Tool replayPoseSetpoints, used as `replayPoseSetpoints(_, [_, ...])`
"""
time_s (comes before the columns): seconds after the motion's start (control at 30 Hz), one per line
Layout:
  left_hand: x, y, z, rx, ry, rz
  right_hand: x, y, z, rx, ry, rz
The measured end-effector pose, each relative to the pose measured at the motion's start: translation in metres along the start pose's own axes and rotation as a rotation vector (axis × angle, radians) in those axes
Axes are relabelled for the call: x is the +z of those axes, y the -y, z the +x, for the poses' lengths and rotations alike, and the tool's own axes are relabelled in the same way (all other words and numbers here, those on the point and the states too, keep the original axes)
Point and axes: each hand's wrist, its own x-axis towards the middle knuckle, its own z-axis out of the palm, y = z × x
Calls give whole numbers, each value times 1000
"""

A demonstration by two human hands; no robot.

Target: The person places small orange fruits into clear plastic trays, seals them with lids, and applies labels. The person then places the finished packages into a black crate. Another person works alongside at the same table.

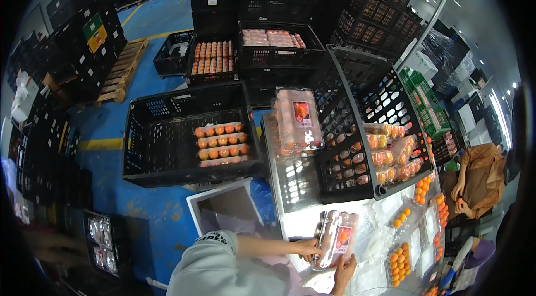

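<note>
Two hands, both mine, steady a clear pack (pixel 336 240) of round fruit over the near end of a metal table (pixel 290 187): my left hand (pixel 309 249) grips its left edge, my right hand (pixel 345 272) its lower right corner. Whether it rests on the surface, I cannot tell. Beyond it stand a black crate (pixel 350 103) of similar packs and, to the crate's left, a labelled pack (pixel 296 120); loose-looking orange fruit (pixel 400 263) lies to the right.
</note>
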Motion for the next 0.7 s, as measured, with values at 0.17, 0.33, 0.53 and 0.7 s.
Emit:
replayPoseSetpoints(0.17, [-8,6,-7,91,-19,16,-6,22,-12,101,138,-37])
replayPoseSetpoints(0.33, [-7,2,-10,63,-46,67,-13,47,-22,172,138,6])
replayPoseSetpoints(0.53, [-5,0,-15,153,-72,65,-6,17,-26,189,159,87])
replayPoseSetpoints(0.7, [0,8,-13,78,-191,-32,0,-13,-40,440,231,535])
